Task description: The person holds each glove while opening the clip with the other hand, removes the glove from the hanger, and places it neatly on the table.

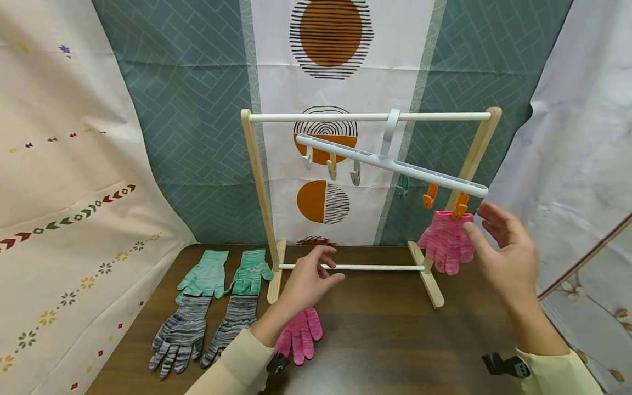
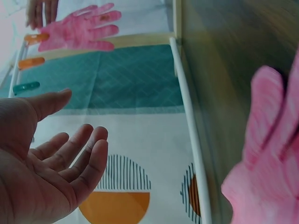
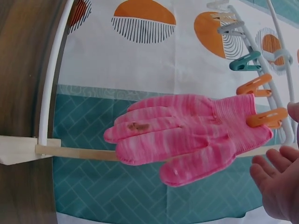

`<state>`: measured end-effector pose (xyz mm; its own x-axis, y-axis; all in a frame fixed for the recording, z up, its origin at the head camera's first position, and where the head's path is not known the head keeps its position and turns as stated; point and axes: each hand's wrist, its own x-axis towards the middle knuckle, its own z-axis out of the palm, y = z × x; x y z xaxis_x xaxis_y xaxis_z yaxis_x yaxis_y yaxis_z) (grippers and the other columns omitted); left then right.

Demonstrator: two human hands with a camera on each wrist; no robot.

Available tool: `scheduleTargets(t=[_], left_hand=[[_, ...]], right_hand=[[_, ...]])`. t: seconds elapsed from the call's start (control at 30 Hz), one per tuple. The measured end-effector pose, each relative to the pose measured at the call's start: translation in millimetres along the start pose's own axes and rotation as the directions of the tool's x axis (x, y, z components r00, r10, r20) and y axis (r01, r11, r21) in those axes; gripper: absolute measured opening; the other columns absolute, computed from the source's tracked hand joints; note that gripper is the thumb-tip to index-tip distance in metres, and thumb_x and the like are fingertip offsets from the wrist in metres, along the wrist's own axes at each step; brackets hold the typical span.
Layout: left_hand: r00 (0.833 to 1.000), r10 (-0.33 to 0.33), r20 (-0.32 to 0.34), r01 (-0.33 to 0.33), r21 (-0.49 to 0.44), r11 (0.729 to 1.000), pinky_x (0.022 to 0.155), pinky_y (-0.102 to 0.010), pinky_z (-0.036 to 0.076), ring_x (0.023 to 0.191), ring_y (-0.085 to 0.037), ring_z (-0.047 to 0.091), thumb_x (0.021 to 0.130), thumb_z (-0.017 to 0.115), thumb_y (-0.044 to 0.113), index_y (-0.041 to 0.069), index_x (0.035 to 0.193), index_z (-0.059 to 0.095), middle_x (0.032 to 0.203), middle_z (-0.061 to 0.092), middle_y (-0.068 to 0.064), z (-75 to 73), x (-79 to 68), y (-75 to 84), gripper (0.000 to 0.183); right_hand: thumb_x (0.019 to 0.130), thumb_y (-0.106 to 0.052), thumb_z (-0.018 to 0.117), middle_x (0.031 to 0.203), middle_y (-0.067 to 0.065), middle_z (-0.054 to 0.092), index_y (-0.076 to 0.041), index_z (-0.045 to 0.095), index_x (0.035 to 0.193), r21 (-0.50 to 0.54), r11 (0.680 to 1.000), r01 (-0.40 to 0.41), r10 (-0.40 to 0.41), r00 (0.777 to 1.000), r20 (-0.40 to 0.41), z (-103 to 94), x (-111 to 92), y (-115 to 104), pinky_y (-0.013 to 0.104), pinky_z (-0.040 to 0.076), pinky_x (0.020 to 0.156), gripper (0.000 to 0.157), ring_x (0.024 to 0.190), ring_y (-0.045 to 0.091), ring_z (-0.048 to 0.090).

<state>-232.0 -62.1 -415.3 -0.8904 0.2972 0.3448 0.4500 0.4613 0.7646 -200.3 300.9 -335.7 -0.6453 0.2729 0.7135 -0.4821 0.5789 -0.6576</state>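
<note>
A pink glove [image 1: 448, 242] hangs by its cuff from an orange clip [image 1: 460, 206] at the right end of a white clip hanger [image 1: 390, 164]. The hanger tilts down to the right, hooked on the rack's top bar. My right hand [image 1: 511, 258] is just right of the glove's cuff, fingers relaxed and holding nothing; the right wrist view shows its fingers [image 3: 275, 172] apart from the clip. My left hand [image 1: 308, 280] is held over the table in front of the rack, fingers loosely bent and empty. Below it lies a second pink glove [image 1: 300, 334], partly hidden by the forearm.
A wooden rack [image 1: 259, 186] with white bars stands on the brown table [image 1: 375, 340]. Two green gloves [image 1: 204, 274] and two grey striped gloves [image 1: 180, 334] lie at the left. More clips, including a grey clip [image 1: 355, 173], hang unused along the hanger. Patterned cloths surround the table.
</note>
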Motion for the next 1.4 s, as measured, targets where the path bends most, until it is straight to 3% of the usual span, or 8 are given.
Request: scheduleTargets(t=[0.13,0.43,0.6,0.77,1.0,1.13,1.27,1.4], left_hand=[[1.000,0.026,0.016,-0.026,-0.023,0.999,0.066,-0.027,0.055,0.081,-0.013,0.065,0.092,0.086,0.017,0.011,0.140,0.061,0.106,0.070,0.000,5.5,6.1,9.5,0.054],[0.998,0.033,0.049,-0.031,-0.053,0.998,0.067,-0.027,0.056,0.085,-0.011,0.066,0.092,0.086,0.017,0.011,0.143,0.060,0.111,0.071,0.000,15.8,11.1,22.2,0.057],[0.998,0.035,0.049,-0.031,-0.078,0.996,0.070,-0.028,0.057,0.088,-0.013,0.067,0.093,0.086,0.018,0.011,0.143,0.060,0.111,0.071,0.001,18.8,12.5,24.1,0.057],[0.998,0.048,0.045,-0.043,-0.107,0.993,0.074,-0.028,0.058,0.092,-0.017,0.070,0.092,0.086,0.019,0.011,0.142,0.061,0.112,0.071,0.000,22.2,16.0,27.3,0.057],[0.997,0.069,0.044,-0.061,-0.165,0.984,0.088,-0.044,0.060,0.100,-0.026,0.072,0.092,0.086,0.018,0.011,0.144,0.060,0.118,0.072,-0.003,30.4,25.8,35.6,0.059],[0.994,0.095,0.050,-0.085,-0.178,0.980,0.092,-0.045,0.058,0.103,-0.027,0.072,0.093,0.086,0.018,0.011,0.145,0.060,0.121,0.071,-0.003,35.1,32.6,43.3,0.059],[0.991,0.116,0.060,-0.101,-0.211,0.972,0.095,-0.048,0.058,0.105,-0.022,0.072,0.093,0.085,0.019,0.012,0.146,0.059,0.124,0.070,-0.003,41.4,39.4,51.2,0.059],[0.990,0.121,0.071,-0.101,-0.232,0.967,0.096,-0.042,0.058,0.106,-0.014,0.070,0.094,0.085,0.023,0.016,0.147,0.058,0.128,0.069,0.000,48.5,46.9,58.9,0.060]], right_hand=[[0.097,-0.007,0.078,0.135,0.010,0.067,-0.002,0.060,0.147,0.047,0.998,-0.052,0.050,0.998,0.049,2.3,8,2,0.017,0.048,0.102,0.053,0.119,0.005,0.066],[0.105,-0.025,0.070,0.129,-0.003,0.067,-0.001,0.059,0.147,0.047,0.987,-0.154,0.143,0.975,0.172,9.5,22,5,0.008,0.048,0.092,0.050,0.110,0.000,0.064],[0.107,-0.028,0.068,0.123,-0.007,0.067,0.003,0.057,0.148,0.060,0.983,-0.176,0.163,0.970,0.180,11.9,24,6,0.008,0.048,0.089,0.053,0.107,-0.001,0.064],[0.107,-0.024,0.066,0.113,-0.013,0.072,0.003,0.062,0.142,0.127,0.976,-0.176,0.155,0.975,0.159,15.9,25,5,0.010,0.051,0.088,0.044,0.103,0.003,0.068],[0.106,-0.022,0.068,0.108,-0.012,0.076,0.001,0.068,0.135,0.204,0.956,-0.209,0.181,0.972,0.148,18.9,23,2,0.012,0.051,0.084,0.036,0.100,0.006,0.069],[0.106,-0.024,0.068,0.108,-0.011,0.077,-0.002,0.069,0.134,0.210,0.947,-0.242,0.209,0.963,0.170,20.2,21,-2,0.012,0.052,0.084,0.035,0.101,0.006,0.068],[0.105,-0.022,0.070,0.108,-0.006,0.078,-0.006,0.072,0.129,0.312,0.911,-0.269,0.217,0.958,0.190,21.5,17,-6,0.013,0.053,0.084,0.028,0.101,0.009,0.069],[0.105,-0.017,0.071,0.106,-0.002,0.079,0.001,0.070,0.129,0.417,0.870,-0.264,0.196,0.960,0.200,23.2,15,-10,0.014,0.054,0.085,0.031,0.102,0.011,0.070]])
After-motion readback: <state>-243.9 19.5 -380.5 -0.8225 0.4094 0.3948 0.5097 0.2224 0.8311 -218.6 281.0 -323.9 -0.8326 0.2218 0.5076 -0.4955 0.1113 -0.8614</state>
